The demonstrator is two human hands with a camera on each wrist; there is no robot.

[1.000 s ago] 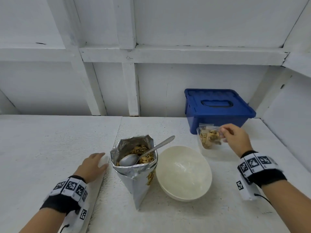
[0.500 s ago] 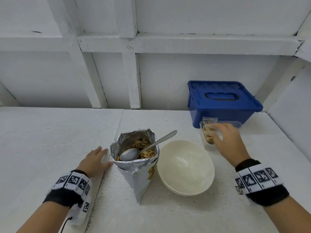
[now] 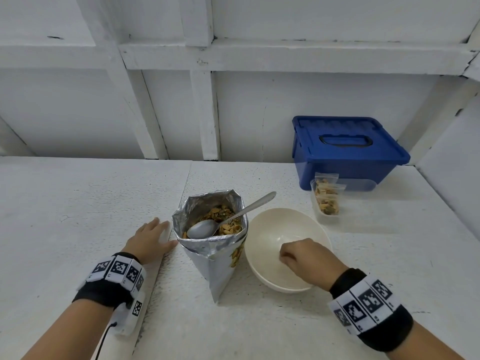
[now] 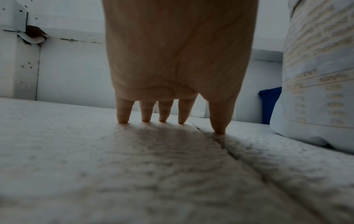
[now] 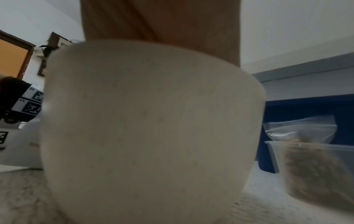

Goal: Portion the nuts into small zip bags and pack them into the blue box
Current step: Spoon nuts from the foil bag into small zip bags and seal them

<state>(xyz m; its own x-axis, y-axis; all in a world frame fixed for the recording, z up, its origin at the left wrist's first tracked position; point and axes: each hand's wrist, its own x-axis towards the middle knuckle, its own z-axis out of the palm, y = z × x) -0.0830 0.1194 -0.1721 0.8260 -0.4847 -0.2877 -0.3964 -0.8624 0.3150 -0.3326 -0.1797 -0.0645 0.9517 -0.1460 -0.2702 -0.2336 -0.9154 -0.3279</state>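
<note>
White table (image 3: 78, 203) w/ bowl (image 3: 272, 229) (empty).

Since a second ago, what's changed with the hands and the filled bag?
The right hand let go of the zip bag, now standing in the clear tub before the blue box, and drew back over the bowl. Left hand, foil bag and spoon stayed put.
</note>
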